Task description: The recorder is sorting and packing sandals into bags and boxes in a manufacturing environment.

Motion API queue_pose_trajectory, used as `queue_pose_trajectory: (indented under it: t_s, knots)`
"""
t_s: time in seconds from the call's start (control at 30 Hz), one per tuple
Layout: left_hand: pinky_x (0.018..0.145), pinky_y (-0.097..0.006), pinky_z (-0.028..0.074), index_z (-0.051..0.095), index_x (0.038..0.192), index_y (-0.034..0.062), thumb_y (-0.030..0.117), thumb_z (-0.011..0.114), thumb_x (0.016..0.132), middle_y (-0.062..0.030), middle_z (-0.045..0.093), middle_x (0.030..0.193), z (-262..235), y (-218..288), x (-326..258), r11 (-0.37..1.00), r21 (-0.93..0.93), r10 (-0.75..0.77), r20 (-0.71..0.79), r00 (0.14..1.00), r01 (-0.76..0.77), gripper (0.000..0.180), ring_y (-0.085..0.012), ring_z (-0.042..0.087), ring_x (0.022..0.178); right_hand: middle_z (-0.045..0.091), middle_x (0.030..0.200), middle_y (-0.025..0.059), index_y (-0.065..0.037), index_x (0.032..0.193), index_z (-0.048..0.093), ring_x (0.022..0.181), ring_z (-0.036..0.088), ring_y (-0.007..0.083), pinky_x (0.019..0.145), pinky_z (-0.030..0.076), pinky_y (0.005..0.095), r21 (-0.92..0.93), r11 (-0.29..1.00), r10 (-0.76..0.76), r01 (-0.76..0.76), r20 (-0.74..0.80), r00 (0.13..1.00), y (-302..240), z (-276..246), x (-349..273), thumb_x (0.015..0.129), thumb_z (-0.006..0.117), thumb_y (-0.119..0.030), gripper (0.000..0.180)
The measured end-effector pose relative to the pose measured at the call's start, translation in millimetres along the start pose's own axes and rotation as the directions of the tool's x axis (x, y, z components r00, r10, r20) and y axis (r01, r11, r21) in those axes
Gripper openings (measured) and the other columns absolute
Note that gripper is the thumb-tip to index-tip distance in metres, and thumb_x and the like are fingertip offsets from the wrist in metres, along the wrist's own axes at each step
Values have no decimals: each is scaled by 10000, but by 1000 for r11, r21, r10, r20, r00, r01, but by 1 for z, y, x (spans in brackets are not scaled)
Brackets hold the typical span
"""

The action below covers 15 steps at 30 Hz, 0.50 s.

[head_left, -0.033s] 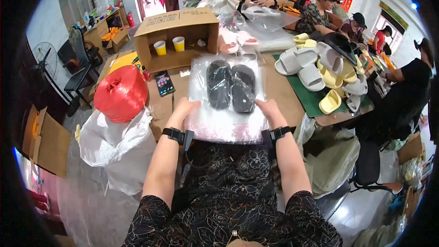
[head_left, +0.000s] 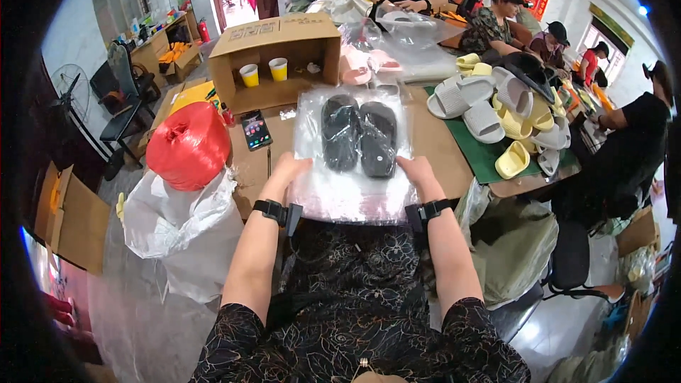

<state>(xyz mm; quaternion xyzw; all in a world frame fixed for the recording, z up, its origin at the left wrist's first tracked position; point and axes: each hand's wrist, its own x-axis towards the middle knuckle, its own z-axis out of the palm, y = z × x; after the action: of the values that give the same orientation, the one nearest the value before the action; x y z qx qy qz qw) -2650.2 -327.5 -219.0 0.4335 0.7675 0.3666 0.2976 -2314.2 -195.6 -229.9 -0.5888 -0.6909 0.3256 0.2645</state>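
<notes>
A pair of black slippers [head_left: 379,143] lies side by side, soles facing up, inside a clear plastic bag [head_left: 347,202] in front of me. My left hand [head_left: 287,170] grips the bag's left edge, thumb on top and pointing inward. On the opposite edge my right hand [head_left: 420,173] holds it the same way. The other fingers of both hands are mostly hidden. More clear plastic shows under and around the slippers, but I cannot tell how many layers there are.
An open cardboard box [head_left: 280,32] with two paper cups stands behind. A phone [head_left: 256,130] and red twine roll [head_left: 188,145] are at left. Grey and yellow slippers [head_left: 482,122] pile on a green mat at right. Across the table a person's hands [head_left: 411,6] handle plastic.
</notes>
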Motion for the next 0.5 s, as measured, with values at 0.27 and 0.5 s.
queue_pose_trajectory:
  t_s: [0.27,0.5]
  knots:
    - [858,-427,479,564,1155,-28,263,586,761,-258,621,1077,18,12,-2,991,64,129,-153,980,-120,491,-379,597,1030,673,835,121,86,966,648,713,627,196,630,489,346,311,950,-18,5,37,999,7,23,18,837,624,-191,307]
    - [780,-353,500,475,1220,-78,141,626,806,-190,616,1042,15,-2,-57,876,-475,109,20,994,-87,493,-252,618,923,669,940,110,72,1065,616,840,634,219,733,497,337,422,895,57,-146,217,975,-7,-13,-39,831,642,-180,344]
